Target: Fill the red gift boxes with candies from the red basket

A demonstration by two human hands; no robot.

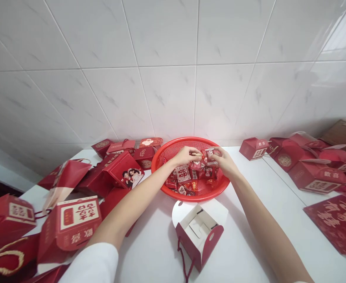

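Observation:
A red plastic basket point(220, 188) with a perforated wall holds several small wrapped candies point(208, 171) in red, white and gold. Over its left half, my left hand point(187, 156) has its fingers closed on a small wrapped candy point(196, 165), mostly covered by the fingertips. My right hand point(223, 161) pinches a red and white patterned candy packet point(210, 154) at the basket's right side. Between my forearms, just in front of the basket, stands an open red gift box point(195, 243), its white inside showing nothing in it and a dark red cord hanging from it.
Red gift boxes point(80, 220) are piled along the left. More closed boxes point(317, 175) stand at the right, near a flat red bag point(338, 222) with gold lettering. A brown carton point(344, 133) sits in the far right corner. A tiled wall point(167, 98) rises behind the white table point(149, 243).

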